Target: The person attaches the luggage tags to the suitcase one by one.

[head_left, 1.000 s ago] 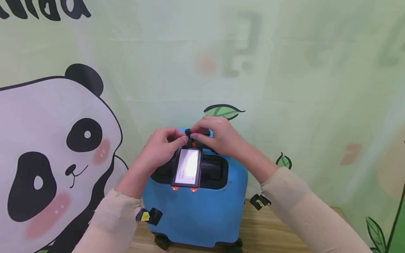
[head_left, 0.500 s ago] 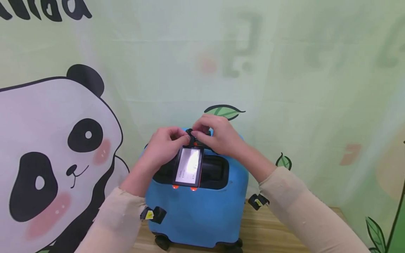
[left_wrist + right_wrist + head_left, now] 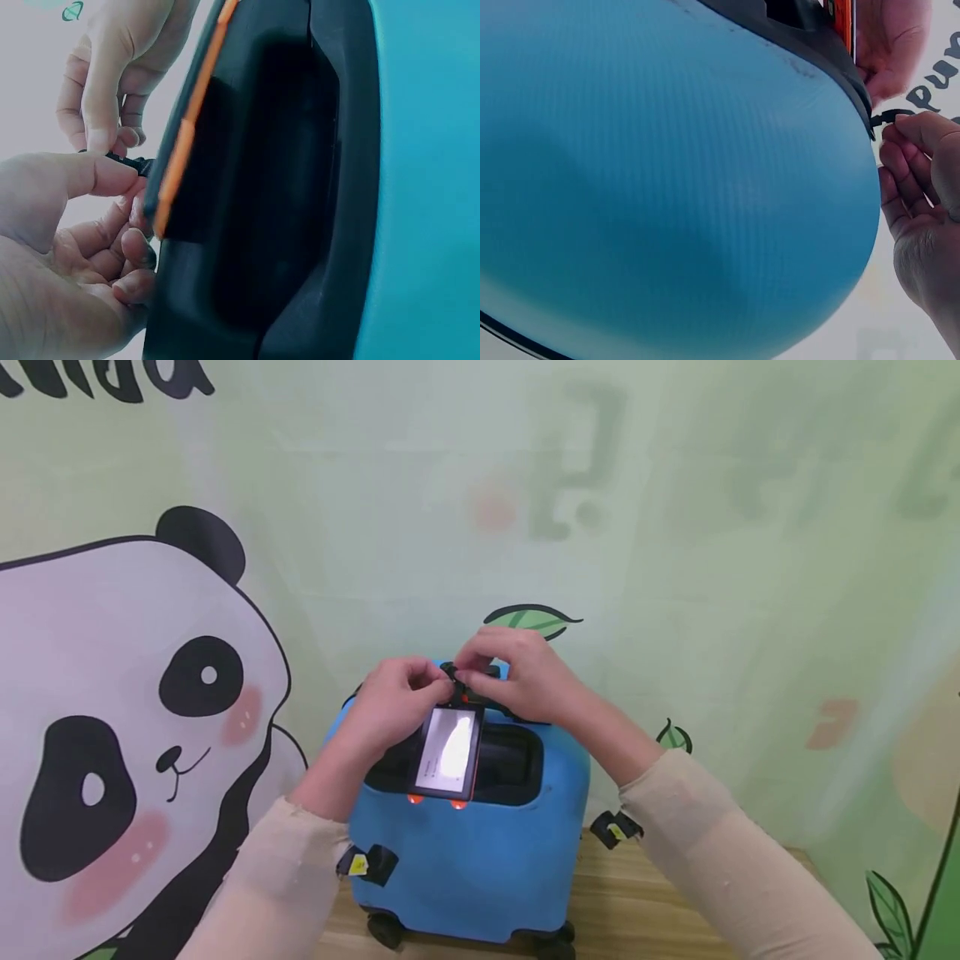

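Observation:
A blue suitcase (image 3: 465, 868) with a black recessed panel (image 3: 512, 764) stands upright. Against that panel hangs a luggage tag (image 3: 450, 752) with a white face, dark frame and orange edge, its black strap (image 3: 133, 162) leading up between the hands. My left hand (image 3: 390, 703) pinches the strap between thumb and fingers just above the tag. From the other side, my right hand (image 3: 525, 675) pinches the strap's end with thumb and fingertips, as the right wrist view shows. How the strap is fastened is hidden by the fingers.
Beneath the suitcase is a wood-grain surface (image 3: 637, 910); dark wheels (image 3: 385, 931) show at its base. Behind hangs a pale green backdrop (image 3: 750, 568) with a printed panda (image 3: 150, 693). Small black cameras (image 3: 617, 830) are strapped at both sleeves.
Both hands stay on the strap at nearly the same place. The left hand and the tag have shifted slightly to the right.

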A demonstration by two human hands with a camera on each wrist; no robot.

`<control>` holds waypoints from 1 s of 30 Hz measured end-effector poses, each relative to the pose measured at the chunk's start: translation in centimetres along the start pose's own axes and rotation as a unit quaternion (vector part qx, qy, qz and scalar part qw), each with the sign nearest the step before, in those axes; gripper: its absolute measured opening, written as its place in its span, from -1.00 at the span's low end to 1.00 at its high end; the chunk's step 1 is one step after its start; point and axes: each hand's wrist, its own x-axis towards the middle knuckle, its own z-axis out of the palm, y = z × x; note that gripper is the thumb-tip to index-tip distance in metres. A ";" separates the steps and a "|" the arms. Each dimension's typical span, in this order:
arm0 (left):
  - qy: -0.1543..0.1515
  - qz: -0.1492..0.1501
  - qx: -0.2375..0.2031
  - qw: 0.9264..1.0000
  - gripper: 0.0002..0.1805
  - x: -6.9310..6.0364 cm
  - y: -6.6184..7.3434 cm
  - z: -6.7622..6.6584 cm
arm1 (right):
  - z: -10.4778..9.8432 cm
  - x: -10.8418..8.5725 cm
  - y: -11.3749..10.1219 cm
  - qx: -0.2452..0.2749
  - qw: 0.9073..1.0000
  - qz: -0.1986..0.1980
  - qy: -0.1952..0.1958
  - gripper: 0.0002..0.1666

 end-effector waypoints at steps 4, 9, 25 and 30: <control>0.000 0.000 0.011 1.000 -0.75 -0.1 0.3 0.0 | -0.3 -0.1 -0.1 -0.004 1.000 0.005 -0.003 -0.93; 0.004 0.002 0.035 0.999 -0.75 -0.5 0.7 0.0 | -0.5 -0.2 -0.2 -0.002 0.999 0.038 -0.005 -0.89; -0.004 -0.014 0.041 0.999 -0.70 -0.8 1.0 0.0 | -0.4 -0.5 -0.5 0.076 0.988 0.131 0.008 -0.88; -0.002 -0.022 0.054 0.998 -0.70 -1.1 1.3 0.0 | -0.4 -0.6 -0.5 0.117 0.980 0.159 0.021 -0.85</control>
